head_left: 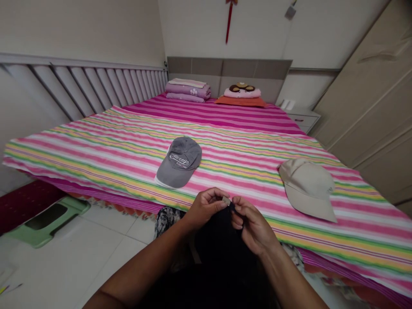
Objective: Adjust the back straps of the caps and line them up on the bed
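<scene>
My left hand (pixel 204 208) and my right hand (pixel 249 223) are both closed in pinches on a black cap (pixel 222 244) held near my body at the bed's front edge. A small metal piece (pixel 226 200) of the cap shows between the left fingertips. Most of the black cap is dark and hard to make out. A grey cap (pixel 178 162) with a white logo lies on the striped bedsheet (pixel 106 150) ahead of my left hand. To the right, beyond my right hand, lies a beige cap (pixel 307 186).
Folded purple bedding (pixel 188 89) and a pillow with a plush toy (pixel 242 91) sit by the headboard. A green stool (pixel 48 219) stands on the tiled floor at left. A wardrobe (pixel 370 98) and a white nightstand (pixel 302 116) are at right.
</scene>
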A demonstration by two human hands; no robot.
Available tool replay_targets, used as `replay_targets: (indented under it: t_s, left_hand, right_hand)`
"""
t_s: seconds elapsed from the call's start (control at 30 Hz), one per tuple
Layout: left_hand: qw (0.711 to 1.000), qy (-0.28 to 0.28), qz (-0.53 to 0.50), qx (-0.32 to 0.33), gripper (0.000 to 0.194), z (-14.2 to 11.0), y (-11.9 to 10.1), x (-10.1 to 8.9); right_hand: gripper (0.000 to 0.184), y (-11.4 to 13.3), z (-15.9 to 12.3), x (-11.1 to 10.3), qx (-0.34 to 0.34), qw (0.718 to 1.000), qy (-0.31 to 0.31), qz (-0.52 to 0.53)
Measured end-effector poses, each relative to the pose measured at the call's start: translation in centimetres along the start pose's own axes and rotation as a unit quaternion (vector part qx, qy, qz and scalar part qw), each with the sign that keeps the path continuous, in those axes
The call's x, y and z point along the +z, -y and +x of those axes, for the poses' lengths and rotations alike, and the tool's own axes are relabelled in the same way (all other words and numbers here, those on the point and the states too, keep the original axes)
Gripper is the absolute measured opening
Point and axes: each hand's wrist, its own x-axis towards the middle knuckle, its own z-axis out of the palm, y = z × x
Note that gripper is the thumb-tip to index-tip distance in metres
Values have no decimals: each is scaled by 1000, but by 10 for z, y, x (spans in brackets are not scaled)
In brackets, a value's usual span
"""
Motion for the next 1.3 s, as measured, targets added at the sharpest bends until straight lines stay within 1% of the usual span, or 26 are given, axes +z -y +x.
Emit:
replay_targets:
  t_s: [0.13, 0.27, 0.33, 0.4, 0.47, 0.57, 0.77, 0.87, 0.93, 1.03, 1.1, 1.2, 1.3]
  left_hand:
    - [999, 23, -35, -31, 24, 0, -3, 0]
    - [998, 37, -38, -38, 23, 0, -5, 0]
    - [998, 38, -43, -39, 23, -1, -5, -2]
    - [997, 33, -54, -44, 24, -1, -3, -4]
    - [996, 17, -68, -49, 24, -1, -1, -5]
    - [995, -7, -83, -51, 23, -1, 0, -6]
    - [992, 42, -83, -88, 25, -3, -1, -3]
    - [990, 42, -88, -98, 25, -4, 1, -4]
    - [991, 29, -95, -94, 25, -3, 3, -6]
    - [990, 10, -108, -92, 26, -3, 6, -7]
    - [988, 11, -114, -100, 24, -3, 7, -7]
    - [988, 20, -109, -107, 22, -3, 6, -5]
    - [990, 18, -102, -98, 19, -5, 6, -2]
  right_hand:
    - [21, -1, 1, -1, -27, 998, 8, -51]
    - [27, -1, 2, 1, -80, 992, -17, -94]
    - [25, 1, 1, 1, -67, 993, -18, -100]
    - [23, 2, -1, 0, -34, 994, -10, -100]
    - [22, 2, -2, -3, -7, 994, -3, -111]
    - [22, -1, -1, -8, 1, 989, -11, -149]
    - [25, -2, 2, -8, -12, 993, 8, -118]
    - [29, -2, 3, -6, -18, 991, 4, -134]
    - [32, -3, 3, -7, -39, 985, -3, -168]
    - [39, -5, 4, -8, -91, 970, -26, -222]
    - [42, -5, 4, -7, -111, 960, -24, -256]
    - [39, -4, 3, -5, -132, 940, -12, -314]
    - [32, -4, 3, -5, -154, 911, -37, -381]
